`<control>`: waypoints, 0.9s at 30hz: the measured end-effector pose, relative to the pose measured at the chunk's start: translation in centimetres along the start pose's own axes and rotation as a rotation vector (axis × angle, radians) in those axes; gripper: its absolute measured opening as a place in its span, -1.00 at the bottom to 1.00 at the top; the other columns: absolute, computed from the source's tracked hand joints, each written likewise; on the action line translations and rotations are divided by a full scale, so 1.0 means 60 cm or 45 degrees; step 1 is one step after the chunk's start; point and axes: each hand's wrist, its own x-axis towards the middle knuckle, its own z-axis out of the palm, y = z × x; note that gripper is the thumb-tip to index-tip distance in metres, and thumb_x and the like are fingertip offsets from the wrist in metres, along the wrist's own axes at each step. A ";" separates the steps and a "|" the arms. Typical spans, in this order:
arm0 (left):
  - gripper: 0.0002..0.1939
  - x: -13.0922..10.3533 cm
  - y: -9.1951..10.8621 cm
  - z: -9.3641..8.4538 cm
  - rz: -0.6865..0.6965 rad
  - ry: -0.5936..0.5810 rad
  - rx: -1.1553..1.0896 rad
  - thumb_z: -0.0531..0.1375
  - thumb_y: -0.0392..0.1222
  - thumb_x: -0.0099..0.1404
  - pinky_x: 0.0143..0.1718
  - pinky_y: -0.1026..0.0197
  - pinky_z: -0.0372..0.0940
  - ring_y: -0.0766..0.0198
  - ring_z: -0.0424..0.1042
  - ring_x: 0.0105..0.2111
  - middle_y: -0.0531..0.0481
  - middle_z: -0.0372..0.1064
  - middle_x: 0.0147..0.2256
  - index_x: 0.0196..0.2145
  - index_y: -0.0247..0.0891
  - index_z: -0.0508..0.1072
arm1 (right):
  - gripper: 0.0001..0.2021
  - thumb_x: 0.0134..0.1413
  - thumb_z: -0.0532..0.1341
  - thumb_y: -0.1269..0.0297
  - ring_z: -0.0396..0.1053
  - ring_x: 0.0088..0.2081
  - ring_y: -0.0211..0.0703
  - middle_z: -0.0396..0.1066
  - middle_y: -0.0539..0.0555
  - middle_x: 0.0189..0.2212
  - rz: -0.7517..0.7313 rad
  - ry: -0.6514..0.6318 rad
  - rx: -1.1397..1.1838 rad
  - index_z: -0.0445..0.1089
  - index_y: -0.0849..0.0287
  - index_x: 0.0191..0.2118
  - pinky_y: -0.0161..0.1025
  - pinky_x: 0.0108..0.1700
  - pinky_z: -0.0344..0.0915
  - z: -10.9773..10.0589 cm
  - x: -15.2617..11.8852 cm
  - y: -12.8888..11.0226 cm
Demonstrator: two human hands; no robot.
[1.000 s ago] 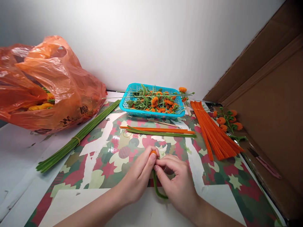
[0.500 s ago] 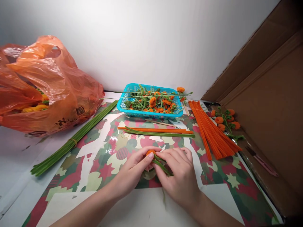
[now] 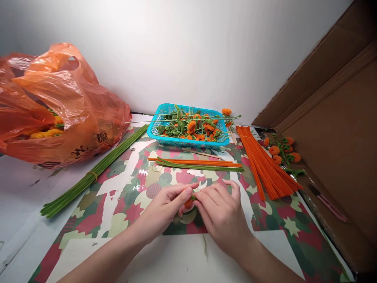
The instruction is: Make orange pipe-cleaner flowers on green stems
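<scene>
Between my two hands, low in the middle of the view, is a small orange pipe-cleaner flower (image 3: 188,203) with a bit of green at its right side. My left hand (image 3: 169,202) is closed around the orange part, thumb on top. The fingertips of my right hand (image 3: 219,206) pinch the green pipe cleaner (image 3: 193,197) next to the flower; most of it is hidden behind the fingers. Just beyond my hands, a few loose orange pipe cleaners (image 3: 194,161) and green pipe cleaners (image 3: 203,168) lie crosswise on the patterned mat (image 3: 153,179).
A blue basket (image 3: 188,142) of orange flowers and green stems stands at the back. Left are a green pipe-cleaner bundle (image 3: 88,179) and an orange plastic bag (image 3: 67,110). An orange bundle (image 3: 263,165), finished flowers (image 3: 284,149), a knife (image 3: 328,203) and cardboard (image 3: 332,98) are right.
The green strands that stuck out below my right fingers are no longer visible there. My right hand has closed in on the flower's green part. The view has shifted slightly.
</scene>
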 end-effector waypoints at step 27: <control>-0.71 0.006 -0.007 -0.023 0.238 -0.089 0.059 0.25 -0.07 0.23 -0.22 0.22 0.36 0.22 0.42 -0.23 -0.06 0.47 -0.20 -0.10 -0.15 0.57 | -0.76 0.19 0.05 0.30 0.10 -0.55 -0.33 0.20 -0.07 -0.60 0.672 -0.256 1.029 0.22 0.17 -0.51 -0.35 -0.50 0.03 0.006 0.004 -0.001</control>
